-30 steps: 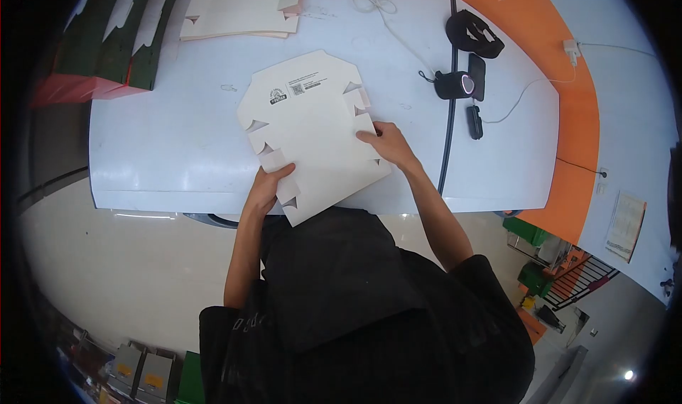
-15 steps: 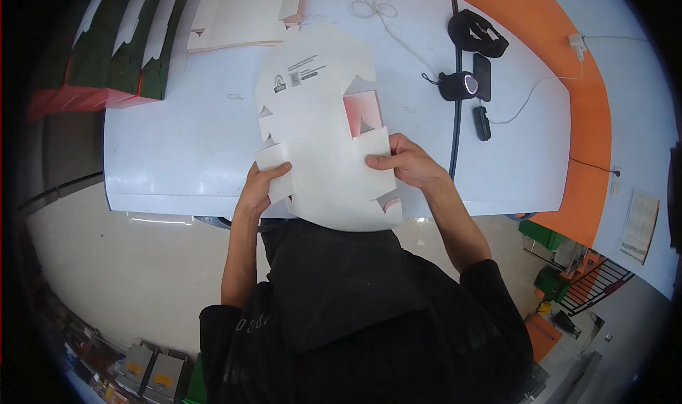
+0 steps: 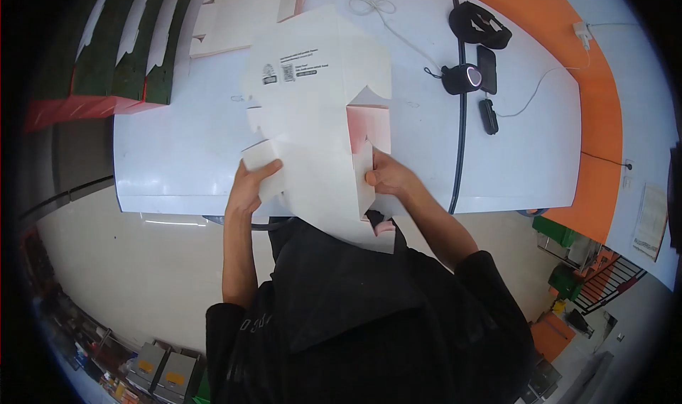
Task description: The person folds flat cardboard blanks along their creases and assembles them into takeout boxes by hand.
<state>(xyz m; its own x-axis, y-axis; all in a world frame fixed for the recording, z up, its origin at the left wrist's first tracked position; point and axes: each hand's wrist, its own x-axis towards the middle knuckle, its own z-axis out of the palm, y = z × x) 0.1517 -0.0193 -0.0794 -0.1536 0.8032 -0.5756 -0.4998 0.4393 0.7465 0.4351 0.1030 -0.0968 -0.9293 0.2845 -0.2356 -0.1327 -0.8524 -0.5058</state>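
A white cardboard box blank [image 3: 312, 141] with cut flaps is held up over the table's front edge. Black print and a square code show on its upper part, and pinkish-red colour shows on the inner side at the right. My left hand [image 3: 250, 184] grips a side flap, thumb on top. On the opposite side my right hand [image 3: 387, 175] is closed on the right side panel, which is bent along its crease. The blank's lower end hangs over my black clothing. The fingers under the cardboard are partly hidden.
More flat blanks [image 3: 249, 13] lie at the back of the white table [image 3: 185, 155]. Green and red boxes [image 3: 128, 56] stand at the left. To the right are a round black device [image 3: 460, 79], a phone-like slab [image 3: 486, 69], a black strap [image 3: 479, 24] and a cable [image 3: 405, 38].
The right side panel has folded at its crease, and my right hand has moved slightly down and left with it. The blank has tilted, so its print shows more plainly.
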